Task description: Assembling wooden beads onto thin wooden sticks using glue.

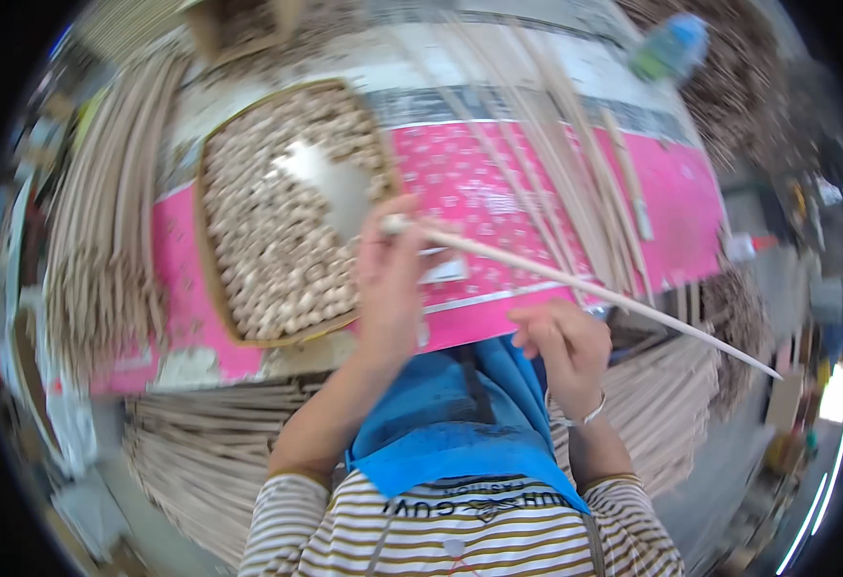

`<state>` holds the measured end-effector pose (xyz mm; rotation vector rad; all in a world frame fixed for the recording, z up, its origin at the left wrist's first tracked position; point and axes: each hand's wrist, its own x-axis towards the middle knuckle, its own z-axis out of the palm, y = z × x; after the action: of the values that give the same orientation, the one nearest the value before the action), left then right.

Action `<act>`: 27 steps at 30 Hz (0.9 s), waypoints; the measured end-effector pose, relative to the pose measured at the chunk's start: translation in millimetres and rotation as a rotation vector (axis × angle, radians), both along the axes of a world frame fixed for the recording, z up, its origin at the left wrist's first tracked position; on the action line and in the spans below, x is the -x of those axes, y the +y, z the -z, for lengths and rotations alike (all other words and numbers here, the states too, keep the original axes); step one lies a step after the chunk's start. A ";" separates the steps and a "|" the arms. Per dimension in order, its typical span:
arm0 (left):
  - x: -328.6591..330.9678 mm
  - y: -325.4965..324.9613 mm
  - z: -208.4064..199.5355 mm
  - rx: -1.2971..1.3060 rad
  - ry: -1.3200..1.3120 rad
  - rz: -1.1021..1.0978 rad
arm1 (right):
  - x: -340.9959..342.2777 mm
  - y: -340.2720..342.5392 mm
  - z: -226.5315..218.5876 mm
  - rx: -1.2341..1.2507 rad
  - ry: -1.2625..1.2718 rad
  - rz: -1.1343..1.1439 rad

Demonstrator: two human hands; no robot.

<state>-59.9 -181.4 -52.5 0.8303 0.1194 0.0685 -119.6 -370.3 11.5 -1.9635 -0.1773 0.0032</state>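
A long pale wooden stick (546, 273) slants across the front of me, its far tip out to the right. My left hand (390, 264) is closed around its left end, where a small rounded knob (395, 224) shows at the fingers. Below the stick and apart from it is my right hand (570, 348), fingers curled in; whether they hold anything is hidden. Just left of my left hand stands a shallow box (212, 279) packed with small round wooden pieces (258, 226). A pale bare patch (345, 192) shows among them.
Several sticks lie on the pink-covered table (671, 216) at right, and a bundle of sticks (114, 192) fills its left side. More sticks (220, 452) are stacked below the near edge. A bottle (669, 48) stands far right; an open carton (239, 29) sits at the back.
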 end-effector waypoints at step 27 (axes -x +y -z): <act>-26.4 -47.2 -37.3 -0.466 -0.186 0.450 | 187.5 -235.7 136.3 -0.006 -0.128 1.434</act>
<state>-33.5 -228.6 -15.3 1.2931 -0.2705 -0.2592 -307.1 -606.1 -124.8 -1.6897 1.1472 -1.0314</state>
